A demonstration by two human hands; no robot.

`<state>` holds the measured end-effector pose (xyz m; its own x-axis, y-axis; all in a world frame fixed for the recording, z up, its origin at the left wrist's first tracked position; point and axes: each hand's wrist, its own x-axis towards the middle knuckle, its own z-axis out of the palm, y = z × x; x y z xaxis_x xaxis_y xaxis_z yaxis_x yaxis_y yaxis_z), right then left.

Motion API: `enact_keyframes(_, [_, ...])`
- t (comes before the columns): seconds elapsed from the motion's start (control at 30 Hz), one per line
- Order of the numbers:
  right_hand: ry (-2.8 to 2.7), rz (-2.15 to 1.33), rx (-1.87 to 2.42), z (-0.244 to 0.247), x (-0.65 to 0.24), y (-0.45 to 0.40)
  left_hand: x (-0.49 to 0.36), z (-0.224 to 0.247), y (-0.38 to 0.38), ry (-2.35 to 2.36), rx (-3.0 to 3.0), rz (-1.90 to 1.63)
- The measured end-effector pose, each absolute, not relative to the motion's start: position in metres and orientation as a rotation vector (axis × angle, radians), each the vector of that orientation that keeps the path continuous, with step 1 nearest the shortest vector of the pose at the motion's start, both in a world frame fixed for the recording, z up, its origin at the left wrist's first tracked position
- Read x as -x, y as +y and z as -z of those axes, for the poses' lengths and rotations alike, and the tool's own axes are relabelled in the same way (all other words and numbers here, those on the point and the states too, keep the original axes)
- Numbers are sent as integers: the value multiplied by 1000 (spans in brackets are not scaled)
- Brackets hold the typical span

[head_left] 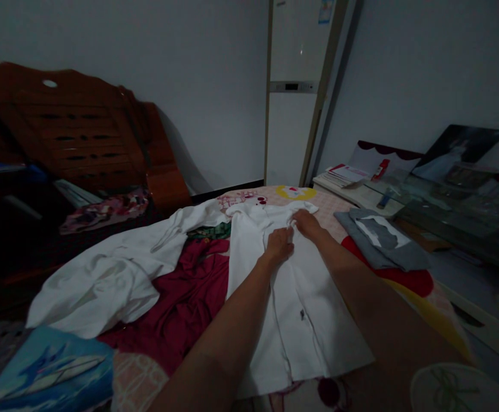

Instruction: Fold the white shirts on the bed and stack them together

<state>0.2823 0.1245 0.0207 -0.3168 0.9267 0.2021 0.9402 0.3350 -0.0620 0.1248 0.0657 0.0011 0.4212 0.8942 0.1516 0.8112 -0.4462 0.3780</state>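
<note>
A white shirt (253, 269) lies spread out in front of me, its open front edges running lengthwise toward me. Near its upper part, my left hand (280, 245) pinches the cloth along the front edge. Just beyond it and to the right, my right hand (306, 223) has its fingers closed on the same shirt close to the collar. A small dark tag or mark (302, 315) shows on the shirt's lower front. To the left are a crumpled white garment (121, 269) and a dark red garment (198, 292).
A folded grey garment (382, 246) rests on something red (421, 281) at the right. Beyond is a glass-topped stand (434, 200). A wooden chair (82, 131) stands at the left, a tall white air conditioner (292, 131) at the back. A blue printed cloth (52, 372) lies front left.
</note>
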Motion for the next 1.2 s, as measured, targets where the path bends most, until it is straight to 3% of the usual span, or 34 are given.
enact_keyframes(0.5, [-2349, 11, 1729, -9, -293, 133, -121, 4, 71, 1569, -2429, -502])
enact_keyframes(0.87, [-2420, -51, 1550, 20, -304, 0, -116, -1, 79, 1503, -2385, -537])
enact_keyframes(1.2, [-2417, 35, 1639, 14, -312, -44, -108, -25, 47, 1303, -2491, -576])
